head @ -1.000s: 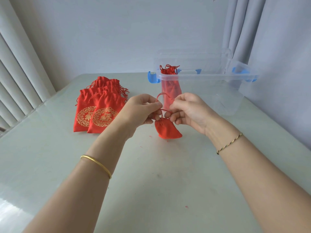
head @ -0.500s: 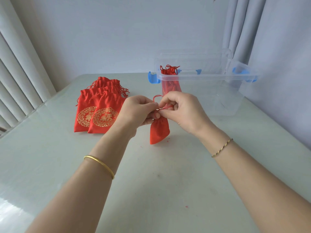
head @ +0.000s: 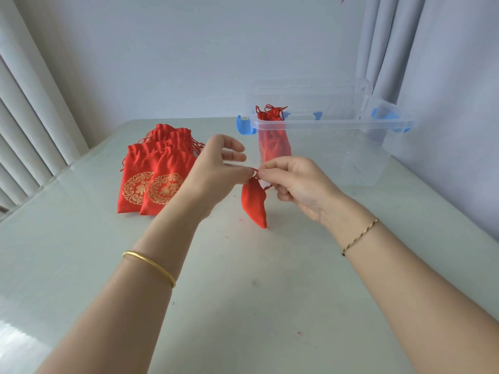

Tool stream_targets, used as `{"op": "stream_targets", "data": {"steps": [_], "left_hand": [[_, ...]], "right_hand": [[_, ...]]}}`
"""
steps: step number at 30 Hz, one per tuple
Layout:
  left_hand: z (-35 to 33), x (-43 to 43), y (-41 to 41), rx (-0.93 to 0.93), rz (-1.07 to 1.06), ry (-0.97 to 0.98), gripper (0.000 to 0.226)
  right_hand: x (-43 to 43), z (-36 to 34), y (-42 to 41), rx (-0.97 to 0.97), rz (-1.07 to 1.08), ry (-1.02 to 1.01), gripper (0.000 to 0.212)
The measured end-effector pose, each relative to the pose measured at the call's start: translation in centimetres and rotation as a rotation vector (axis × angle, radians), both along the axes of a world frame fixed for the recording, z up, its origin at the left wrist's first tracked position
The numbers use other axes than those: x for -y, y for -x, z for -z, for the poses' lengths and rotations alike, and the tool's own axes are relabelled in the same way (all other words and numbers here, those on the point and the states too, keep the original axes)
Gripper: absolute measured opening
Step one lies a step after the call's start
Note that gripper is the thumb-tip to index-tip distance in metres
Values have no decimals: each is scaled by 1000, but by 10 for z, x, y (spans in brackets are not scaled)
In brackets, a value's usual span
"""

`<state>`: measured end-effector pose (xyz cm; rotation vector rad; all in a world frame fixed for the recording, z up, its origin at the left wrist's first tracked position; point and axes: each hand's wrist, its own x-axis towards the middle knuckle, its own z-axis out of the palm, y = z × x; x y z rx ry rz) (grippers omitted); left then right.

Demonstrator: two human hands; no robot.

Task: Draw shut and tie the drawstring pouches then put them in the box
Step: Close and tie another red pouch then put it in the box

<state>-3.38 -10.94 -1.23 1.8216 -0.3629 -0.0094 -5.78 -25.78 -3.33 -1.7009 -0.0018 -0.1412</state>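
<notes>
A small red drawstring pouch [head: 255, 205] hangs by its cord between my hands, its bottom tip near the table. My left hand [head: 216, 171] pinches the red cord at the pouch's neck with thumb and a finger, the other fingers spread upward. My right hand [head: 294, 182] pinches the cord from the other side, fingers curled. A clear plastic box [head: 351, 147] with blue latches stands behind, holding a tied red pouch [head: 272, 141] leaning against its left wall. A pile of several red pouches [head: 154, 182] with gold emblems lies to the left.
The pale table [head: 243, 306] extends toward me with a few red specks of lint on it. The box lid [head: 310, 90] stands up behind the box. Curtains hang at the right, blinds at the left, a plain wall behind.
My hands have drawn slightly apart at the pouch's neck and my left fingers have spread. The pouch has swung and now hangs tilted, its tip pointing down to the right.
</notes>
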Motion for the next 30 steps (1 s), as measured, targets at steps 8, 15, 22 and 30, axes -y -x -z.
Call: {"op": "stream_targets", "data": {"steps": [8,15,22,30], "left_hand": [[1,5,2,176,-16,-199,20],[3,8,2,245,-16,-279,5],[6,3,-4,279,-53,-343,7],[9,3,-2,175,6,-375,7]], "right_hand": [[4,1,-3,-229,-87,-450,23],[4,2,-4,-209,-79,-438,19],[20,0,-2,-143,52,-188,14],[31,-1,3,-69,150,315,6]]}}
